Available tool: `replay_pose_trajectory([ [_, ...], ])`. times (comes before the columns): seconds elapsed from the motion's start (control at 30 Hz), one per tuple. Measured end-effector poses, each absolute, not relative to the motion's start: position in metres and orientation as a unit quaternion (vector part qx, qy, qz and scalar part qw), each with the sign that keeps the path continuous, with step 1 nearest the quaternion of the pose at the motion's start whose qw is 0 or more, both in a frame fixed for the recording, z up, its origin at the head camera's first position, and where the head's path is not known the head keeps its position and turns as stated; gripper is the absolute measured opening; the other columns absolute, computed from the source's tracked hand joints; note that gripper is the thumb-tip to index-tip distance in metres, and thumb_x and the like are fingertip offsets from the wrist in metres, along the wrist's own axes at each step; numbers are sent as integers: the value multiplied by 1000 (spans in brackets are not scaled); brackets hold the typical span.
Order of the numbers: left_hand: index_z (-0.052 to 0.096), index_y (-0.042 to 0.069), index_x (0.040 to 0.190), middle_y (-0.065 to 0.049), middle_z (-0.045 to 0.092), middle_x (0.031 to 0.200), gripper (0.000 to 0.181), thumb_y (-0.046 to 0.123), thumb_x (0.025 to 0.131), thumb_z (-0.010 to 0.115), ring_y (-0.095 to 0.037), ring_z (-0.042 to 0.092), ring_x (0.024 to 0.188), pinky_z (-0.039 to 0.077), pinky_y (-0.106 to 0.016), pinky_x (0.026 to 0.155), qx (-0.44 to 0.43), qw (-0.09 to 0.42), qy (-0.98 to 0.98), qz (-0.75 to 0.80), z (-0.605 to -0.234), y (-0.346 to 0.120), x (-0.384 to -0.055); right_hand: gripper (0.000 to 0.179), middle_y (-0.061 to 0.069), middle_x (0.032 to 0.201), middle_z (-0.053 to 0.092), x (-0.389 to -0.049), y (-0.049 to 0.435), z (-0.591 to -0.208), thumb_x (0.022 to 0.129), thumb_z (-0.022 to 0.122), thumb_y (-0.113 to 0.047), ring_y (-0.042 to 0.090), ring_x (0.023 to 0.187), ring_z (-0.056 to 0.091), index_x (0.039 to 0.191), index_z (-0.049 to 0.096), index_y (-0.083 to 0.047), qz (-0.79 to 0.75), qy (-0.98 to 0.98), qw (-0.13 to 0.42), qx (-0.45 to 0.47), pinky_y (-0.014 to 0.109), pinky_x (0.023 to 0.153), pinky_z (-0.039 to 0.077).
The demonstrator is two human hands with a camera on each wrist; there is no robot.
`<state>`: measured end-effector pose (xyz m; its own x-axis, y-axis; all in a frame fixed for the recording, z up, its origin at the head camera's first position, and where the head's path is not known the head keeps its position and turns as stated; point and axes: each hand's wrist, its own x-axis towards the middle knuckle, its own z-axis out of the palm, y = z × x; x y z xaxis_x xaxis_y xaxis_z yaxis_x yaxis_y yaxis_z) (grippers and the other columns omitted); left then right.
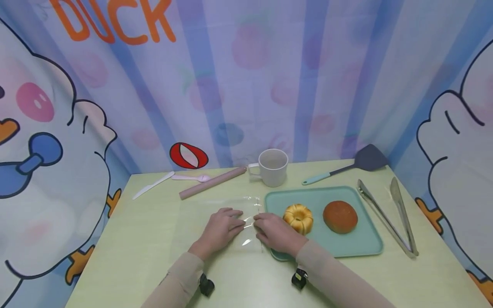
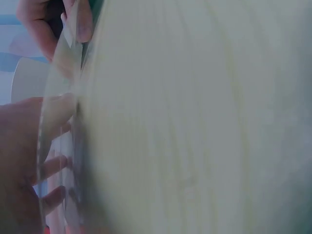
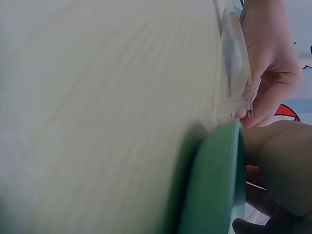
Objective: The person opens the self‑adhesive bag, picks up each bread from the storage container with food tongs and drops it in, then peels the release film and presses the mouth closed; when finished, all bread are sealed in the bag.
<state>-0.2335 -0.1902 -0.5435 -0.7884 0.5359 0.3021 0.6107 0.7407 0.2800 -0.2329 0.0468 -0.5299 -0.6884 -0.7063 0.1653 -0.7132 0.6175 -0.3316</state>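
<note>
A clear plastic bag (image 1: 252,239) lies flat on the table, its glossy right edge between my two hands. My left hand (image 1: 220,229) rests over the bag and pinches the film near that edge; in the left wrist view, part of the film (image 2: 61,58) stands up in front of the fingers. Close by on the right, my right hand (image 1: 278,232) pinches the bag's edge with thumb and fingers, its wrist side over the left rim of the green tray (image 1: 327,252). On the tray sit a ridged ring-shaped bread (image 1: 298,218) and a round brown bun (image 1: 340,217).
Behind the bag lie a white knife (image 1: 154,185), a pink fork (image 1: 190,178) and a pink rolling pin (image 1: 212,183). A white mug (image 1: 273,167) stands at the back, beside a spatula (image 1: 346,164). Metal tongs (image 1: 389,220) lie right of the tray.
</note>
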Motion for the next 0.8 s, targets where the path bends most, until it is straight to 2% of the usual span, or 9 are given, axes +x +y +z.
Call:
replay_pose_trajectory([
  [0.23,81,12,111,-6,75,125,17,23,99,75,-32,65,124,52,-55,104,-295,103,-927,-207,-546,-194,-234,19,16,129,71,-233,47,-530,95,77,-13,33,120,68,111,74,-3,180,-899,22,399,46,106,54],
  [0.43,75,5,128,-10,64,146,34,26,103,70,-35,53,140,41,-52,119,-287,38,-929,-230,-546,-210,-234,21,17,129,71,-233,47,-531,95,77,-13,33,121,68,112,74,-2,182,-899,18,398,47,107,54],
  [0.6,68,3,137,-10,59,152,39,21,102,70,-39,46,146,36,-55,122,-288,-4,-924,-252,-546,-218,-235,20,16,129,71,-233,46,-533,95,76,-14,33,121,68,112,75,-3,179,-901,17,394,47,107,54],
  [0.7,69,4,136,-9,61,150,40,21,100,73,-39,48,145,37,-55,121,-285,-1,-924,-254,-546,-219,-236,20,15,129,71,-234,46,-533,95,77,-15,33,120,68,111,75,-4,177,-902,19,394,46,106,54],
  [0.8,75,3,127,-10,67,142,33,18,98,76,-40,54,139,42,-55,117,-298,37,-921,-246,-548,-217,-237,22,15,130,71,-235,46,-532,95,77,-15,33,120,68,113,75,-3,179,-902,19,393,48,106,54],
])
